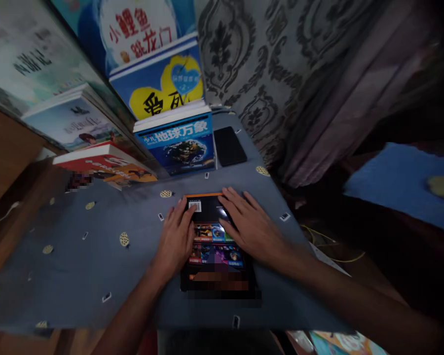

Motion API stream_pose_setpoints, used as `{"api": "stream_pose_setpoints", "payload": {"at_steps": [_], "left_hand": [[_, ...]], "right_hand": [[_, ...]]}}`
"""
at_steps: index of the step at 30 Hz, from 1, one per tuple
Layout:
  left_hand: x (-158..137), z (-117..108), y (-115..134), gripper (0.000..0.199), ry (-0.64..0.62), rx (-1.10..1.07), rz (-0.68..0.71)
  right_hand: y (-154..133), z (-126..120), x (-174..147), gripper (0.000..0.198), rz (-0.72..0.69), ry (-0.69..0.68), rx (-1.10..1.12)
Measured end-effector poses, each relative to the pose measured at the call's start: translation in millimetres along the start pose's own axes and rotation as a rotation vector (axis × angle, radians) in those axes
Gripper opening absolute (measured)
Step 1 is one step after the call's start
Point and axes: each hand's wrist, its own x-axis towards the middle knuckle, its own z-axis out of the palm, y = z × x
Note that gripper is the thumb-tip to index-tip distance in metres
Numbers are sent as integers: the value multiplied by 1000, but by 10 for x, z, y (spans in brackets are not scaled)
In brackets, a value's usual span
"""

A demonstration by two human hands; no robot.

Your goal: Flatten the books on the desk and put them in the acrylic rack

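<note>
A black book [207, 215] lies flat on the cloth-covered table, with a white barcode label near its far left corner and rows of small colourful pictures across its middle. Along its left edge rests my left hand [175, 235], fingers stretched out and thumb near the barcode. My right hand [250, 226] lies over the far right part of the book, its fingers extended and slightly apart. Both palms face down, and neither hand is wrapped round anything. The near end of the book is blurred by blocky pixels.
Upright books, among them a blue one with a globe [185, 148] and a red one [107, 162], stand at the table's far side. A dark phone [230, 146] lies beside them. Patterned wallpaper [251, 54] and a curtain [325, 108] are behind. The tablecloth [107, 256] has pineapple prints.
</note>
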Motion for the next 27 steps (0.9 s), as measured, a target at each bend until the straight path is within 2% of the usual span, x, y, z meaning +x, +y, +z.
{"api": "stream_pose_setpoints", "payload": {"at_steps": [11, 18, 27], "left_hand": [[44, -144, -84, 44, -85, -50, 19], [16, -130, -151, 45, -117, -4, 49], [35, -151, -129, 46, -140, 57, 27]], "right_hand": [[134, 80, -13, 47, -46, 51, 91], [116, 1, 2, 46, 11, 4, 147], [89, -11, 7, 45, 90, 33, 180]]}}
